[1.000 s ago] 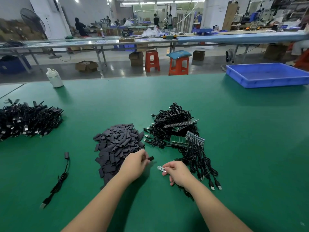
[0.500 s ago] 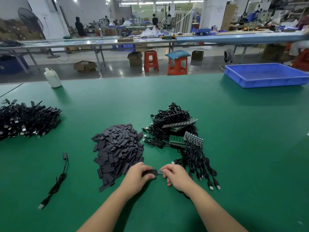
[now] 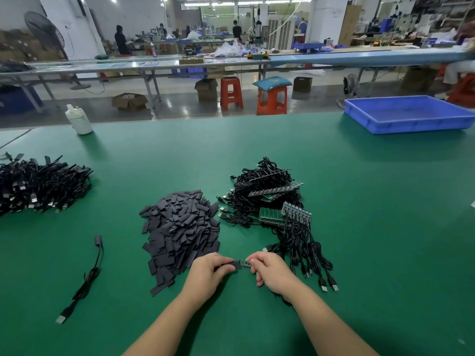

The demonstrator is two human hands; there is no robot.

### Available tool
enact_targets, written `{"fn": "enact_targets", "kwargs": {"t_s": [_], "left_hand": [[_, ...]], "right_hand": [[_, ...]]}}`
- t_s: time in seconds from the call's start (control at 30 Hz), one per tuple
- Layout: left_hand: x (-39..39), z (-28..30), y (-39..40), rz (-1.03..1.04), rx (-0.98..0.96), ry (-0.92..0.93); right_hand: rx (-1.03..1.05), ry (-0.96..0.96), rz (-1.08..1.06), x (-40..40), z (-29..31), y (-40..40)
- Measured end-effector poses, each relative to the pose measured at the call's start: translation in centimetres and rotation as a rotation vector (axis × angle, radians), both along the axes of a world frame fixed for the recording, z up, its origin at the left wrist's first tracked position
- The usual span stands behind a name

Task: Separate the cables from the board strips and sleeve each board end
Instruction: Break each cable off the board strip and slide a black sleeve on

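My left hand pinches a black sleeve low in the middle of the green table. My right hand pinches a small board end of a cable, and the board's tip sits at the sleeve's mouth. A heap of loose black sleeves lies just behind my left hand. Behind my right hand is a tangle of black cables with green board strips; several USB plugs trail toward me.
One sleeved cable lies alone at the near left. A big pile of black cables fills the left edge. A white bottle stands at the far left, a blue tray at the far right.
My hands have come together nearer to me. The left hand brought a sleeve from the heap to the board end held in the right, and the two now meet.
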State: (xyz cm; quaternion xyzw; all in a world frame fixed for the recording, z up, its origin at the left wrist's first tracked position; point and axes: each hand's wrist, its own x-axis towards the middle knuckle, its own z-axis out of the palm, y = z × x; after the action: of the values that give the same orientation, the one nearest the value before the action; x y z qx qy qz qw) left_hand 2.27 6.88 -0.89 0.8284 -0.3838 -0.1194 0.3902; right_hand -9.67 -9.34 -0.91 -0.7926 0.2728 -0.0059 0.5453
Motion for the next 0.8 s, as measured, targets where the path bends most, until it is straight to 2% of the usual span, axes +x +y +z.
{"fn": "enact_targets", "kwargs": {"t_s": [0.3,0.6,0.8], "left_hand": [[-0.1,0.0,0.1,0.001,-0.046,0.095],[0.7,0.1,-0.3,-0.183,0.078,-0.187],[0.4,0.0,-0.8,-0.196,0.056,-0.217]], "right_hand": [[0.006,-0.002,0.019,0.0,-0.1,-0.1],[0.018,0.002,0.03,0.0,0.0,0.0],[0.055,-0.001,0.028,-0.3,0.5,0.0]]}}
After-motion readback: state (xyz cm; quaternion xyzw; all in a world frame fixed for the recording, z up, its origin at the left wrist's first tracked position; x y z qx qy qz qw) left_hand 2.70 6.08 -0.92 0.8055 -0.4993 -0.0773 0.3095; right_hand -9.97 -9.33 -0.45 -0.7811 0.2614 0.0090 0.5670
